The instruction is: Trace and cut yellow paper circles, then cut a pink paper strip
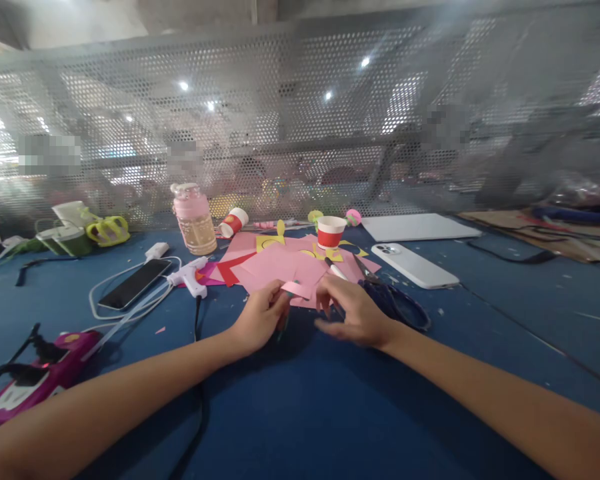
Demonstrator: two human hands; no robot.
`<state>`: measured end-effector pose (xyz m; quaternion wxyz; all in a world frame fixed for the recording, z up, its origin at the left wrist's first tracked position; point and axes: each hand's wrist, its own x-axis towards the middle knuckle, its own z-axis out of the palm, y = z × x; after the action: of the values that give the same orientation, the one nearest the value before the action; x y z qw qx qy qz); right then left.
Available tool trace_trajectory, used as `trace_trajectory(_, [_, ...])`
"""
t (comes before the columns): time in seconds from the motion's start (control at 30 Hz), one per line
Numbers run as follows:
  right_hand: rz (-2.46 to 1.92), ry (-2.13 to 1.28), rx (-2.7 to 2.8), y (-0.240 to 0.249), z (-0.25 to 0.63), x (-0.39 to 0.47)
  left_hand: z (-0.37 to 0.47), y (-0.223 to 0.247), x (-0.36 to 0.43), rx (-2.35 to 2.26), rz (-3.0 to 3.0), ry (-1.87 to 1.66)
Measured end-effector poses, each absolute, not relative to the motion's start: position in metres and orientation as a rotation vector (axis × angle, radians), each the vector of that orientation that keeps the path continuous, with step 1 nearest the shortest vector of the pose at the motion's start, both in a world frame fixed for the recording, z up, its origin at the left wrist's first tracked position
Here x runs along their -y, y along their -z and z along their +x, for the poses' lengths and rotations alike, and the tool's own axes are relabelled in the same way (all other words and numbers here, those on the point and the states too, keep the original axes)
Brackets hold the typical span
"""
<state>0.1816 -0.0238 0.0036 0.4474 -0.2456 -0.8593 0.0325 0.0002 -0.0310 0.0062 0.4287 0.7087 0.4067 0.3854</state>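
Between the thumb and fingers of my left hand (261,315) is a small pink paper strip (296,289), curving to the right. Something thin and green shows below those fingers, too blurred to name. My right hand (353,311) is just right of the strip, fingers apart and slightly smeared, with nothing visible in them. Beyond both hands lie pink paper sheets (270,265) with yellow cut pieces and a red piece (234,269). A pair of scissors with dark blue handles (397,305) rests beside my right hand, partly hidden by it. A white marker (337,269) lies on the paper.
A red and white paper cup (331,233) stands on the sheets; another cup (233,222) is tipped. Leftward are a glue gun (191,275), a black phone (136,284), a bottle (195,220) and a magenta power strip (40,380). A white phone (415,266) lies right.
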Motion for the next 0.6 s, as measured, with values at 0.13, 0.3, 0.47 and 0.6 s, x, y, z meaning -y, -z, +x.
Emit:
trace_trajectory(0.13, [-0.917,-0.843,1.722,-0.004,0.173,0.025,0.001,-0.009,0.034,-0.922,1.739,-0.849])
trace_trajectory(0.3, [-1.005,-1.217,1.609,-0.010,0.164,0.029,0.001,-0.007,0.034,-0.912,1.766,-0.776])
trace_trajectory(0.47, [-0.979,-0.998,1.720,-0.011,0.167,0.027,-0.001,-0.007,0.034,-0.925,1.814,-0.741])
trace_trajectory(0.6, [-1.026,-0.746,1.773,-0.007,0.169,0.023,-0.002,-0.009,0.034,-0.953,1.804,-0.781])
